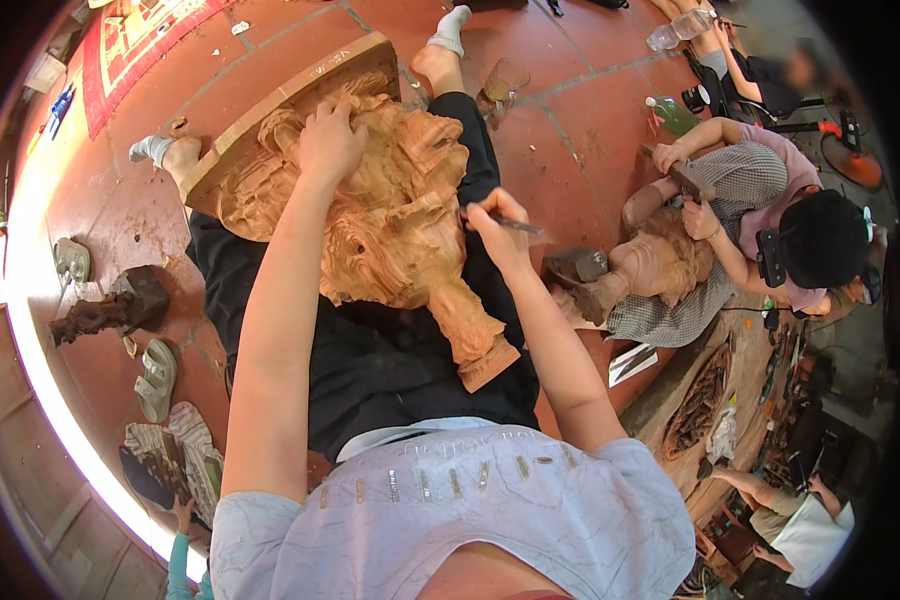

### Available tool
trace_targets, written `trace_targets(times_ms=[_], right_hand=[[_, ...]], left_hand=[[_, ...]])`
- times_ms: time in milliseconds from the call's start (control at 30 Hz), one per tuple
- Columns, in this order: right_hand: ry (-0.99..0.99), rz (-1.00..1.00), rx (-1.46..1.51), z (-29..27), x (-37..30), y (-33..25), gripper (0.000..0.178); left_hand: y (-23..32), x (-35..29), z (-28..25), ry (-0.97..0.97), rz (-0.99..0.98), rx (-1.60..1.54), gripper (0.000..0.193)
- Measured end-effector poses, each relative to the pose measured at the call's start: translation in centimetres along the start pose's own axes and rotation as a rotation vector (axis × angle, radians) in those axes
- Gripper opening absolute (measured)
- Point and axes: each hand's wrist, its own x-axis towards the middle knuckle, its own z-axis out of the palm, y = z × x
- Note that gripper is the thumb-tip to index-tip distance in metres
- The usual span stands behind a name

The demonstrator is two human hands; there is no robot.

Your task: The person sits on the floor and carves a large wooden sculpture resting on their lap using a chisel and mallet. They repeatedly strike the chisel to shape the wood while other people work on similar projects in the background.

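Note:
A large reddish-brown wood carving (395, 225) lies across my lap, deeply cut with folds and curls. Its broad flat base (290, 105) points away from me, and a narrower blocky end comes toward my right thigh. My left hand (332, 142) grips the carving's upper part with bent fingers, some tips hidden among the relief. At the carving's right side, my right hand (500, 225) pinches a slim dark pen-like tool (518, 226). The tool's tip is close to the wood's edge; whether it touches, I cannot tell.
To the right, a seated co-worker (760, 210) works on another wood carving (660, 265) with a mallet-like block in hand. A glass mug (506, 80) stands on the tiles beyond my foot. Left are a dark wood chunk (120, 305) and sandals (156, 380).

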Motion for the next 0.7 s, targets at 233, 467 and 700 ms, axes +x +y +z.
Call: trace_targets(times_ms=[233,467,700], right_hand=[[0.166,-0.257,-0.117,1.8,-2.4,-1.1,0.022],[0.105,-0.145,-0.136,1.3,0.3,-1.5,0.024],[-0.004,-0.104,-0.168,0.2,-1.1,-0.9,0.024]], left_hand=[[0.1,0.1,0.2,0.008,-0.006,0.016,0.042],[0.2,0.2,0.1,-0.028,-0.017,-0.023,0.046],[-0.5,0.1,0.2,-0.008,-0.013,-0.017,0.046]])
